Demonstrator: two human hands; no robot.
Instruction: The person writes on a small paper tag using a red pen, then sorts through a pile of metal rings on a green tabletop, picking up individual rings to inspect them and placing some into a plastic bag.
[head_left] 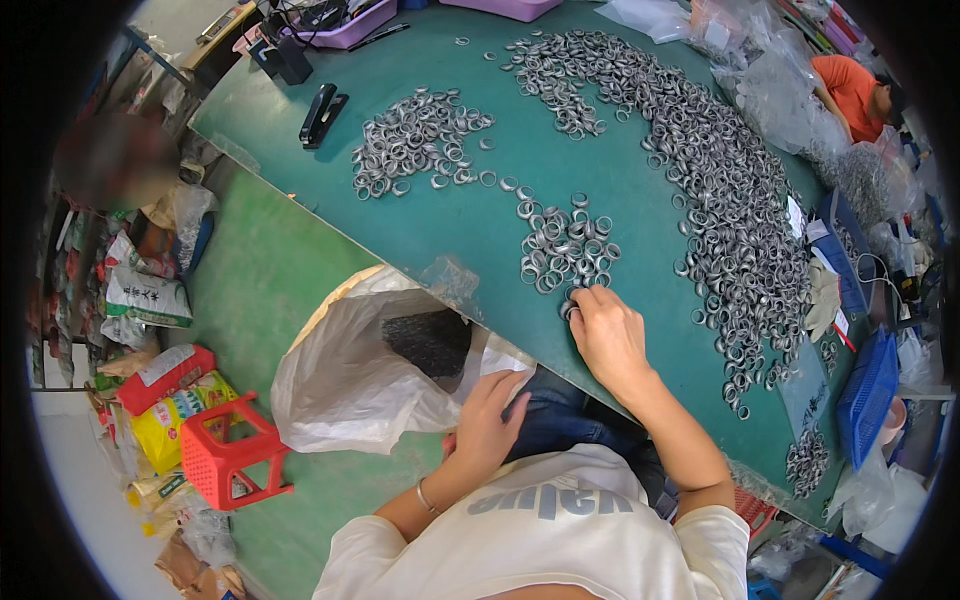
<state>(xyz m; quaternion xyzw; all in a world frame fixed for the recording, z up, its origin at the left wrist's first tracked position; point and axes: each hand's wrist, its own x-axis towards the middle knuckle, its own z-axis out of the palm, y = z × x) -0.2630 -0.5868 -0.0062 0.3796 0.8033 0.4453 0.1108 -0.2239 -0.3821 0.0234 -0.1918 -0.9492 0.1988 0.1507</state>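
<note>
Three main groups of small grey metallic rings (730, 210) lie on the green tabletop (400, 225), with clock directions read from the right hand (608, 328) unless told otherwise. The smallest group (568, 248) sits at 11 o'clock, its near edge reaching the fingertips; a larger loose group (410, 142) lies farther out, between 10 and 11, and a few rings trail between the two. The biggest spread curves from 12 round to 4 o'clock.

The right hand's fingers are bent downward and drawn together on rings at the tip of the smallest group; they touch them, but whether they pinch one I cannot tell. At 8 o'clock, the left hand (487, 415) has its fingers reaching forward and its thumb apart, beside the near edge of a whitish sack (335, 375); whether they hold that edge I cannot tell. A bracelet (428, 497) circles the left wrist. From the left hand, the sack gapes at 10 o'clock with dark contents (430, 342) inside, and a red stool (235, 455) stands at 9.

A black stapler (322, 116) rests at 10 o'clock, a blue basket (868, 395) is between 3 and 4, and a co-worker in an orange top (848, 92) leans in between 1 and 2
</note>
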